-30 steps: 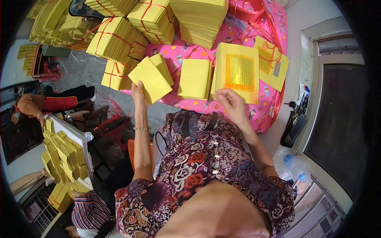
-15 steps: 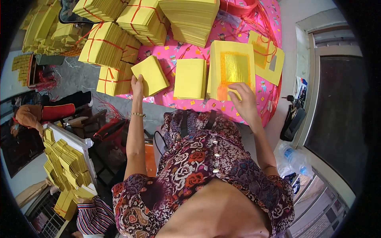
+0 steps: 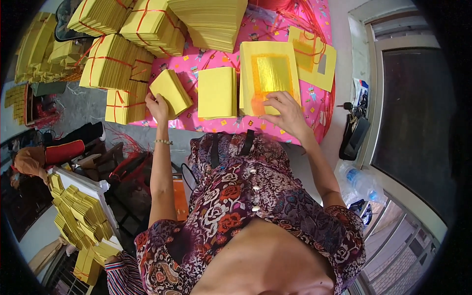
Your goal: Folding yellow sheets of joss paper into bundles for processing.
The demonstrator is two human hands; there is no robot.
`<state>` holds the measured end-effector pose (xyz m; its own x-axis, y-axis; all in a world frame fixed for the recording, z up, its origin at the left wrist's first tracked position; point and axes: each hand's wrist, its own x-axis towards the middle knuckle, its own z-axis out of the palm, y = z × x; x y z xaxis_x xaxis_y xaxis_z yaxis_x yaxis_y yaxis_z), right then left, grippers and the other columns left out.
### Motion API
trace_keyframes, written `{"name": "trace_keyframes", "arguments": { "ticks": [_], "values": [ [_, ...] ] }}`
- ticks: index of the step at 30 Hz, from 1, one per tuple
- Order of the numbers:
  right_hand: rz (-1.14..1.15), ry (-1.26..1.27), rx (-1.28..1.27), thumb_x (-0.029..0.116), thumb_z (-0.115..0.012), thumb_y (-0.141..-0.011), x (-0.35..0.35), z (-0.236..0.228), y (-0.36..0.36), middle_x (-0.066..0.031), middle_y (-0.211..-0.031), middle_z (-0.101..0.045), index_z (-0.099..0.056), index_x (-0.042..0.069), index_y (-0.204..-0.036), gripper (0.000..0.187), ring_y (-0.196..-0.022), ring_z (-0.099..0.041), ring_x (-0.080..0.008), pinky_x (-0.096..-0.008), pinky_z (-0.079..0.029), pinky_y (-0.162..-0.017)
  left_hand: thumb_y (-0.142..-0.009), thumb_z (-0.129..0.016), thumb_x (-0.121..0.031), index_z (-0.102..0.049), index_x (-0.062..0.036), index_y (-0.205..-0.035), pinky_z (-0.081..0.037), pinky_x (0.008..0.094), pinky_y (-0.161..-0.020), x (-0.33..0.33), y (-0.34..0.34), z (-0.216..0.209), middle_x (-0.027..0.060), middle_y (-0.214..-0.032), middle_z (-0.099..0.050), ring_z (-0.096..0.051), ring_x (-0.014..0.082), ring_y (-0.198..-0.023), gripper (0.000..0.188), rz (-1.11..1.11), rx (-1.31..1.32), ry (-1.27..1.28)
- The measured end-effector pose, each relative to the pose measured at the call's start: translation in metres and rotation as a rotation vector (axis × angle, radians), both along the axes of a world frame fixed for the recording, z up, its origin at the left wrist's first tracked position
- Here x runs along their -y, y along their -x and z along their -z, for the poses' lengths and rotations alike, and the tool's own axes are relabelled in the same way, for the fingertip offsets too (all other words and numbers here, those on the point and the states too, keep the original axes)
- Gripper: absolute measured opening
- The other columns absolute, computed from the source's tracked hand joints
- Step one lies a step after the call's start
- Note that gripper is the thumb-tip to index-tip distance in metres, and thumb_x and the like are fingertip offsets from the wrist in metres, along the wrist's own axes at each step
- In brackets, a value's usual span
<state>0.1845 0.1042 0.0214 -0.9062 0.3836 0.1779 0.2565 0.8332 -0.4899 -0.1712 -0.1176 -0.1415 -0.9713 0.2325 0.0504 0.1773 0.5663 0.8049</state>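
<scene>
My left hand point(image 3: 158, 107) grips the left edge of a small folded yellow paper stack point(image 3: 173, 93), thumb on top and fingers curled at the side. That stack lies tilted against tied bundles. My right hand point(image 3: 289, 116) hovers over the lower edge of a larger yellow paper pile point(image 3: 247, 73). Its fingers are bent, with thumb and forefinger apart beside a lifted orange corner. The corner belongs to a gold sheet with an orange border point(image 3: 274, 73) on top of the pile. Between my hands sits another folded yellow stack point(image 3: 217, 92).
Yellow bundles tied with red string point(image 3: 109, 61) crowd the left of the pink patterned table point(image 3: 206, 61). Loose yellow sheets point(image 3: 322, 66) and red strings point(image 3: 317, 27) lie at right. People work beside a white table point(image 3: 91, 186) at lower left.
The whole view has shifted, so table and stacks appear farther left. My right hand reaches slightly farther up over the gold sheet's lower edge. My left hand stays on the tilted stack.
</scene>
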Motion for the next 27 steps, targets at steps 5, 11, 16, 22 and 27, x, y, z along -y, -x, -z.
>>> {"name": "trace_keyframes", "arguments": {
  "ticks": [5,11,16,22,27],
  "values": [
    [0.017,0.116,-0.071,0.023,-0.077,-0.069,-0.003,0.007,-0.004,-0.0047,-0.099,-0.06,-0.066,0.009,-0.084,0.022,-0.093,-0.057,-0.0238,-0.0365,-0.047,-0.079,-0.088,-0.055,-0.024,-0.044,0.0068,-0.125,-0.043,0.04,-0.087,0.014,0.007,-0.003,0.0257,-0.112,-0.053,-0.055,0.0304,-0.1,0.049,0.006,-0.045,0.023],
    [0.065,0.268,-0.062,0.017,-0.074,-0.075,-0.005,0.011,-0.005,-0.0061,-0.103,-0.061,-0.069,0.007,-0.084,0.014,-0.099,-0.057,-0.0225,-0.0346,-0.047,-0.082,-0.087,-0.057,-0.018,-0.051,0.0006,-0.119,-0.045,0.0405,-0.079,-0.008,-0.04,-0.055,0.0179,-0.104,-0.055,-0.055,0.0255,-0.09,0.038,0.129,-0.617,0.163],
    [0.075,0.285,-0.147,0.019,-0.072,-0.077,-0.005,0.02,-0.004,-0.005,-0.099,-0.062,-0.069,0.009,-0.081,0.011,-0.095,-0.058,-0.0231,-0.0342,-0.046,-0.081,-0.093,-0.053,-0.012,-0.052,-0.0044,-0.117,-0.049,0.0245,-0.069,-0.048,-0.118,-0.09,0.0048,-0.086,-0.06,-0.059,0.0122,-0.075,0.025,0.634,0.472,-0.459],
    [0.099,0.306,-0.168,0.019,-0.069,-0.079,-0.003,0.022,-0.003,-0.0051,-0.1,-0.062,-0.068,0.008,-0.082,0.011,-0.096,-0.058,-0.0231,-0.0343,-0.046,-0.081,-0.095,-0.052,-0.016,-0.041,-0.0033,-0.125,-0.052,0.0279,-0.071,-0.083,-0.194,-0.113,0.0089,-0.093,-0.064,-0.064,0.0166,-0.081,0.034,0.84,0.887,-0.486],
    [0.108,0.306,-0.163,0.018,-0.066,-0.081,-0.004,0.024,-0.002,-0.0052,-0.1,-0.062,-0.069,0.008,-0.083,0.011,-0.096,-0.058,-0.0234,-0.0344,-0.047,-0.081,-0.095,-0.052,-0.016,-0.041,-0.0019,-0.119,-0.053,0.0274,-0.066,-0.092,-0.203,-0.111,0.0057,-0.08,-0.059,-0.064,0.0153,-0.073,0.03,0.695,0.988,-0.558]
  ]
}}
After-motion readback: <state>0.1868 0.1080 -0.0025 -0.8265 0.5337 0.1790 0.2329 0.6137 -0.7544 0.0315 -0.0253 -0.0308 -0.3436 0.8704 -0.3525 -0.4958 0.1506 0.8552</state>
